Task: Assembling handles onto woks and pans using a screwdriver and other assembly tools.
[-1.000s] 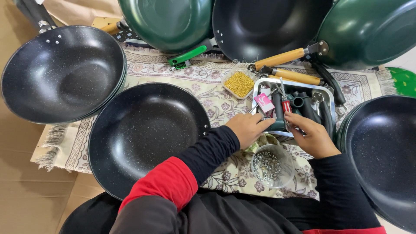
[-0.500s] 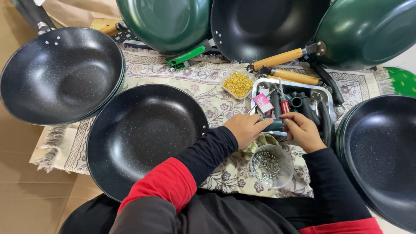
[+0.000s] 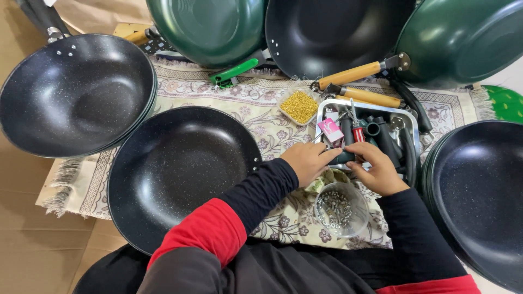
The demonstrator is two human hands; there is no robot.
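- A patterned cloth point(image 3: 245, 103) is spread over brown cardboard point(image 3: 22, 239) and is ringed by dark pans and green pans.
- A metal tray point(image 3: 406, 117) of black handles and small tools is seen right of centre.
- The left hand point(image 3: 308, 161) is shown at the tray's near edge, fingers curled loosely together, fingertips touching a dark handle piece point(image 3: 344, 158).
- The right hand point(image 3: 377, 171) is laid just beside it, fingers bent, touching the same piece from the right; a firm grip cannot be told.
- A clear bowl point(image 3: 340, 209) of small metal screws is set below both hands.
- A small container of yellow bits point(image 3: 299, 105) is placed above, left of the tray.
- A large black pan point(image 3: 182, 171) is seen at centre left, under the left forearm.
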